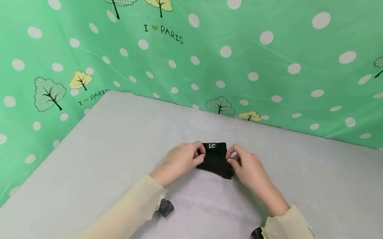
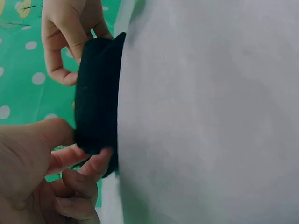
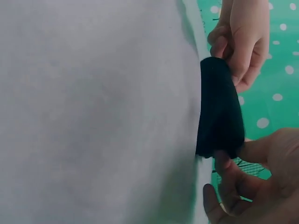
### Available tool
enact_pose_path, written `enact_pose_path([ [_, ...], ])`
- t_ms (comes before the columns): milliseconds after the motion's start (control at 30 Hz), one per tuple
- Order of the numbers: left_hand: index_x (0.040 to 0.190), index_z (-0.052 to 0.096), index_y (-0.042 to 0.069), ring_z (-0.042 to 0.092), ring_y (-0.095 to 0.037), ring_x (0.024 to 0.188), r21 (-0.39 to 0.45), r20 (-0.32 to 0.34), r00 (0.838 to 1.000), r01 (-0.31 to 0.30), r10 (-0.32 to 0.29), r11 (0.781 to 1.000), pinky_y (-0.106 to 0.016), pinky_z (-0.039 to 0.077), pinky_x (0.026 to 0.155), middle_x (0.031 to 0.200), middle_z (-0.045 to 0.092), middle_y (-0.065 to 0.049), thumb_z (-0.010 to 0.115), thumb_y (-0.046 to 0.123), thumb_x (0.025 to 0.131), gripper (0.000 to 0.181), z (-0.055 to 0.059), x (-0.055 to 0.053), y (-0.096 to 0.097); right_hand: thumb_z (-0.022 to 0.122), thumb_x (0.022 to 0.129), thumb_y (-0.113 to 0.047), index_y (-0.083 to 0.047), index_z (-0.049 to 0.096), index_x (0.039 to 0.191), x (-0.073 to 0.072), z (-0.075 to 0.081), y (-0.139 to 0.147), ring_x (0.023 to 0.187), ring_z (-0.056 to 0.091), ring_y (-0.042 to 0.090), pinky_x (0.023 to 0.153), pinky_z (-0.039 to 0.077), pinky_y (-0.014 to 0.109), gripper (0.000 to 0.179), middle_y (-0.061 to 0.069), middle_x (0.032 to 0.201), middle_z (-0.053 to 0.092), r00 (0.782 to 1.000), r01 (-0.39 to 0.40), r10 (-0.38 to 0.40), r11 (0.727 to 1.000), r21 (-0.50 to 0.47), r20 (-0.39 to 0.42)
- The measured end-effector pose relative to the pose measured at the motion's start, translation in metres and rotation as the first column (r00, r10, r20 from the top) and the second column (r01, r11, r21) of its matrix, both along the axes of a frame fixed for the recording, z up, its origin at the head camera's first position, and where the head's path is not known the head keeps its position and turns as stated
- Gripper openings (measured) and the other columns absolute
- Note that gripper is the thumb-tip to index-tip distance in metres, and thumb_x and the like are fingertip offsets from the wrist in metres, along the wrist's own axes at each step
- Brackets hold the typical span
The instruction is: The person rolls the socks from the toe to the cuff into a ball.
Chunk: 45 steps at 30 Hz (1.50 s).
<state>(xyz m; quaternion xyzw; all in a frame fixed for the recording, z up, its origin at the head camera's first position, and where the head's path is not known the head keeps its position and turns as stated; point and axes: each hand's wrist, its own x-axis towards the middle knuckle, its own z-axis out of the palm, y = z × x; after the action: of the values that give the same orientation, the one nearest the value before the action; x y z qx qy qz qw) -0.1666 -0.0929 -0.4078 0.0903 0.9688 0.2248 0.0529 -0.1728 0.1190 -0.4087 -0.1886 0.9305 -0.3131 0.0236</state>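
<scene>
A folded black sock [image 1: 215, 164] with a white "LC" mark on its upper part lies at the middle of the grey-covered table. My left hand [image 1: 179, 158] pinches its left edge between thumb and fingers. At the opposite edge, my right hand [image 1: 249, 168] pinches the fabric the same way. In the left wrist view the sock [image 2: 98, 95] shows as a rounded fold between both hands. From the right wrist, the folded edge of the sock [image 3: 220, 107] faces the camera, and the right thumb and a fingertip grip its near end.
The table [image 1: 130, 126] has a grey cloth top, with a faint crease in front of the sock. Behind and to the left hangs a green curtain [image 1: 203, 46] with white dots and printed trees. Dark wrist devices [image 1: 166, 208] show under both beige sleeves [image 1: 132, 210].
</scene>
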Motion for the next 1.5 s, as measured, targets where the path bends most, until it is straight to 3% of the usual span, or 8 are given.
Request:
enact_pose_path([
  [167,0.107,0.062,0.018,0.059,-0.013,0.074,0.012,-0.054,0.998,0.022,-0.021,1.0,-0.026,0.047,0.063,0.095,0.066,0.002,0.063,0.024,0.097,0.011,-0.001,0.004,-0.001,0.065,0.096,-0.01,-0.011,0.063,0.099,0.0,-0.001,0.0,0.063,0.055,0.011,0.059,0.045,0.026,0.004,0.005,0.077,0.069,1.0,0.015,-0.015,1.0,-0.006,0.022],
  [267,0.105,0.062,0.018,0.057,-0.017,0.087,0.05,-0.097,0.993,0.073,-0.068,0.996,-0.031,0.049,0.075,0.105,0.062,0.0,0.067,0.019,0.094,0.012,-0.001,0.008,-0.004,0.066,0.095,-0.012,-0.011,0.067,0.098,0.001,-0.001,0.001,0.067,0.057,0.013,0.062,0.046,0.027,0.003,0.005,0.082,0.071,0.999,0.025,-0.024,0.999,-0.021,0.027],
  [467,0.11,0.059,0.018,0.058,-0.02,0.104,0.094,-0.054,0.986,0.164,-0.16,0.982,-0.038,0.05,0.095,0.113,0.061,-0.002,0.077,0.017,0.085,0.031,0.002,0.012,-0.01,0.075,0.09,-0.021,-0.012,0.072,0.105,0.009,0.0,0.008,0.089,0.064,0.021,0.077,0.053,0.038,0.018,0.007,0.105,0.07,1.0,-0.01,0.011,0.998,-0.063,0.022],
  [667,0.11,0.062,0.017,0.062,-0.02,0.102,0.081,-0.063,0.99,0.133,-0.128,0.988,-0.038,0.051,0.093,0.111,0.066,-0.003,0.078,0.017,0.086,0.028,0.002,0.013,-0.01,0.087,0.077,-0.018,-0.007,0.067,0.118,0.014,0.0,0.008,0.098,0.061,0.024,0.085,0.052,0.043,0.047,0.01,0.115,0.064,0.993,-0.099,0.102,0.994,0.04,-0.066],
  [767,0.11,0.061,0.016,0.063,-0.021,0.104,0.06,-0.069,0.991,0.122,-0.118,0.991,-0.038,0.052,0.093,0.113,0.066,-0.003,0.079,0.017,0.085,0.031,0.002,0.014,-0.008,0.087,0.075,-0.015,-0.005,0.064,0.12,0.015,0.0,0.004,0.1,0.06,0.024,0.088,0.052,0.044,0.051,0.012,0.116,0.063,0.988,-0.112,0.122,0.988,0.109,-0.09],
  [933,0.112,0.058,0.013,0.063,-0.025,0.11,0.077,-0.081,0.987,0.142,-0.136,0.987,-0.041,0.052,0.097,0.118,0.063,-0.007,0.08,0.009,0.083,0.036,0.002,0.014,-0.006,0.083,0.077,-0.007,-0.003,0.062,0.115,0.015,0.0,-0.001,0.105,0.063,0.029,0.092,0.053,0.046,0.043,0.013,0.111,0.066,0.984,-0.105,0.126,0.981,0.165,-0.123],
  [1200,0.113,0.061,0.015,0.062,-0.024,0.115,0.078,-0.07,0.988,0.142,-0.137,0.987,-0.04,0.049,0.1,0.119,0.065,-0.004,0.079,0.01,0.083,0.035,0.001,0.012,-0.011,0.077,0.082,-0.011,-0.005,0.063,0.116,0.022,-0.003,-0.001,0.092,0.062,0.023,0.082,0.053,0.042,0.038,0.011,0.107,0.067,0.985,-0.079,0.099,0.987,0.137,-0.145],
  [1500,0.112,0.069,0.016,0.064,-0.019,0.098,0.085,-0.076,0.994,0.08,-0.073,0.993,-0.036,0.052,0.09,0.107,0.069,-0.003,0.078,0.017,0.086,0.027,0.0,0.01,-0.014,0.079,0.085,-0.018,-0.005,0.063,0.115,0.015,-0.002,-0.003,0.103,0.063,0.026,0.089,0.053,0.045,0.036,0.012,0.116,0.065,0.987,-0.076,0.091,0.991,0.111,-0.136],
])
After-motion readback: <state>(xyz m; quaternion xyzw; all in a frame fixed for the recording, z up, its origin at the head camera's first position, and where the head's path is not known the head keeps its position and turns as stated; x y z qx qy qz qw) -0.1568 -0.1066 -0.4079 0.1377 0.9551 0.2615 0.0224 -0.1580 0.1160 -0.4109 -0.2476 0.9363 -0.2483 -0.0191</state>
